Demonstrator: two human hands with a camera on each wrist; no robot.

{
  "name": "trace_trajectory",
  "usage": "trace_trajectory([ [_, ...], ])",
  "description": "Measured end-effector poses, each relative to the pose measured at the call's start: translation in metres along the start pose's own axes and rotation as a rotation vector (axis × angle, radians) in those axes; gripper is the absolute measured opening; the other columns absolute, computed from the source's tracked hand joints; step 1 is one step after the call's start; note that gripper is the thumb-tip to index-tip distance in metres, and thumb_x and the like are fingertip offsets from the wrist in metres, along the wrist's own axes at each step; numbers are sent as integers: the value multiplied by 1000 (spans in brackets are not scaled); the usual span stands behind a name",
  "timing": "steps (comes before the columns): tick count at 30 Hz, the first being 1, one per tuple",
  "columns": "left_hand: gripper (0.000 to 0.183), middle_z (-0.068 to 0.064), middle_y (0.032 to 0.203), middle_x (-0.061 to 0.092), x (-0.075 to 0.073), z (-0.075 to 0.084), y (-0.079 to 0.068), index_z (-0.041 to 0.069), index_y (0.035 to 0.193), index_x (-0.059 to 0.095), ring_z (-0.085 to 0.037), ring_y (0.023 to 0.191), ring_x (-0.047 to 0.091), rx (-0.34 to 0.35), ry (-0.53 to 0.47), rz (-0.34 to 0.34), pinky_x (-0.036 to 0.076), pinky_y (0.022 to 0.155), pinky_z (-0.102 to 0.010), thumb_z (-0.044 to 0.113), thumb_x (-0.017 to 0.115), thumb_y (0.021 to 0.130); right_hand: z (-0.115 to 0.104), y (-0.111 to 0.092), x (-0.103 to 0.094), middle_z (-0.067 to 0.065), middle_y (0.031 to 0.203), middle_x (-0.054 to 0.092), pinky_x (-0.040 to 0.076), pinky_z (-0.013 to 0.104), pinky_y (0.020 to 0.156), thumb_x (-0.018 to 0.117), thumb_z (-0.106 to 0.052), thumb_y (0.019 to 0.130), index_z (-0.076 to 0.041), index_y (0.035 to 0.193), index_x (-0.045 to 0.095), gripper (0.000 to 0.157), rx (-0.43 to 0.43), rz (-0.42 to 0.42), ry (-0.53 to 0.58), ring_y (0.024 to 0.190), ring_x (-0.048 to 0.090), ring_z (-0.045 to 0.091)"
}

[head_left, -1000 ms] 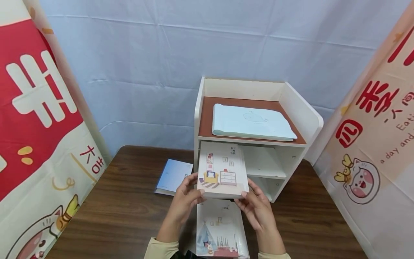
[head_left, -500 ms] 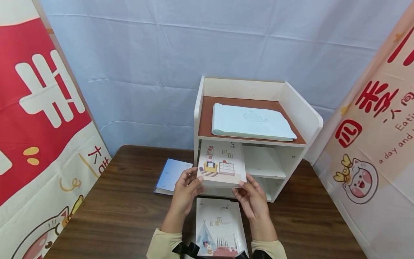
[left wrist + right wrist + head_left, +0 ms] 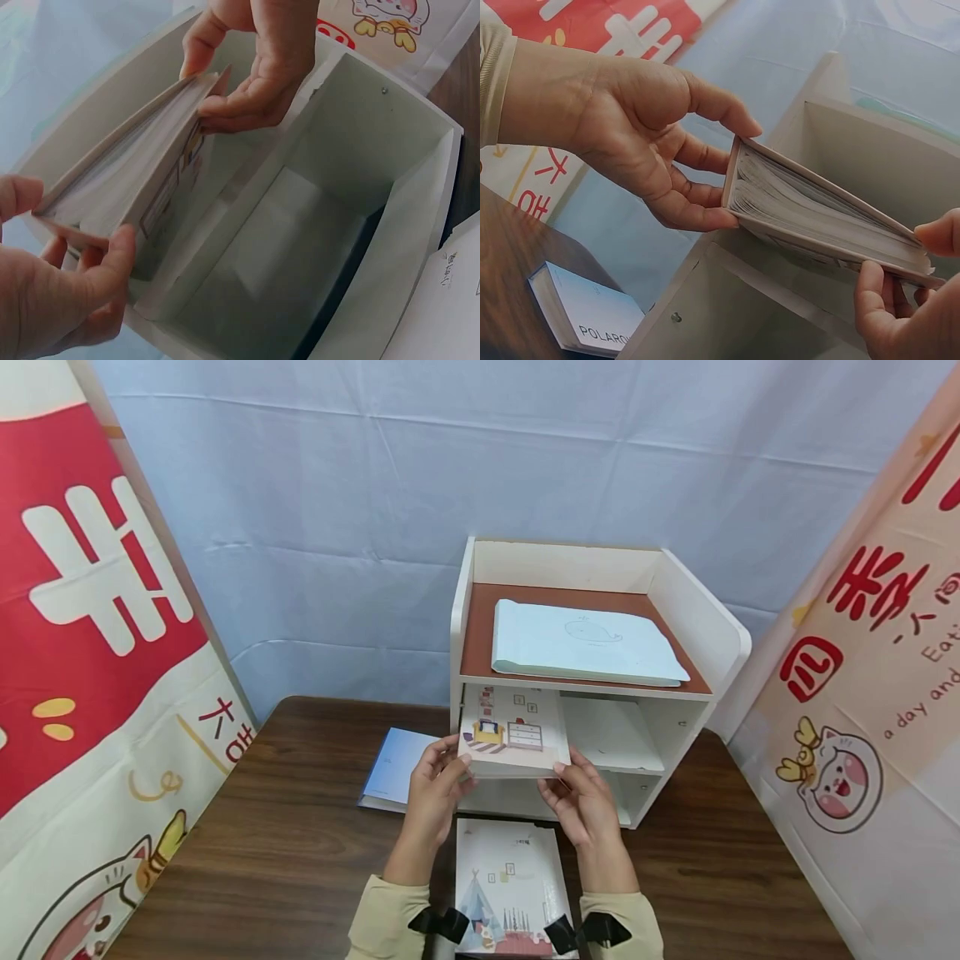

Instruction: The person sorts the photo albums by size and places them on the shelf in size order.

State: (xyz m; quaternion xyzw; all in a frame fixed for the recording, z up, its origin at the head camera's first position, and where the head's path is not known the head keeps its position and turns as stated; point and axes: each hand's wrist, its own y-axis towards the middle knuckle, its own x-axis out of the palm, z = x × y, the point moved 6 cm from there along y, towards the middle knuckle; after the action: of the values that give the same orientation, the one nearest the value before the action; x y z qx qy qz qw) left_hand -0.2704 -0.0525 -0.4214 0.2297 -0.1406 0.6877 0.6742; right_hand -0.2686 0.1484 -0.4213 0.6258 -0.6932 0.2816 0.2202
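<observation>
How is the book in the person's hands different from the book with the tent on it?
The held book shows a chest of drawers; the tent book shows a blue tent.
The left hand and right hand grip the held book, partly inside the white shelf; the tent book lies in front, unheld.
Both have mostly whitish covers with small drawings.

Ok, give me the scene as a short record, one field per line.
held book: white, furniture picture on its cover, partway inside the white shelf, upper compartment
left hand: pinches its near left corner
right hand: pinches its near right corner
shelf top: pale whale-drawing book, lying flat
in front of shelf: tent-picture book, cover up
table, left of shelf: blue book
</observation>
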Motion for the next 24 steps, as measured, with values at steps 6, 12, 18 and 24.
trace_trajectory([
  [6, 39, -15, 109, 50, -1, -5, 2, 0, 125, 46, -20, 86, 55, 1, 2, 66, 51, 73, -32, 4, 59, 88, 4, 5, 0, 16, 115, 39, 48, 29, 77, 40, 7, 92, 0, 137, 30, 47, 20, -9, 26, 86, 49, 18],
  [12, 35, -12, 100, 53, -2, -11, 4, -2, 120, 49, -19, 85, 56, -10, -17, 130, 52, 73, -32, 4, 61, 88, 7, 9, -4, 14, 110, 43, 48, 29, 78, 45, 4, 94, -1, 134, 33, 42, 28, 17, 74, 84, 50, 17],
  [18, 33, -12, 100, 55, -3, -13, 4, -2, 117, 51, -18, 84, 57, 9, -14, 162, 53, 71, -32, 7, 63, 88, 13, 11, -8, 11, 97, 48, 50, 28, 76, 51, 5, 92, -3, 122, 39, 33, 7, 99, 112, 77, 51, 16],
  [24, 30, -7, 88, 58, -9, -18, 5, 1, 114, 55, -18, 80, 58, -12, 68, 224, 52, 67, -31, 12, 64, 87, 22, 13, -13, 12, 97, 46, 50, 29, 78, 55, 7, 89, -1, 118, 39, 34, -46, 186, 124, 80, 51, 16],
])
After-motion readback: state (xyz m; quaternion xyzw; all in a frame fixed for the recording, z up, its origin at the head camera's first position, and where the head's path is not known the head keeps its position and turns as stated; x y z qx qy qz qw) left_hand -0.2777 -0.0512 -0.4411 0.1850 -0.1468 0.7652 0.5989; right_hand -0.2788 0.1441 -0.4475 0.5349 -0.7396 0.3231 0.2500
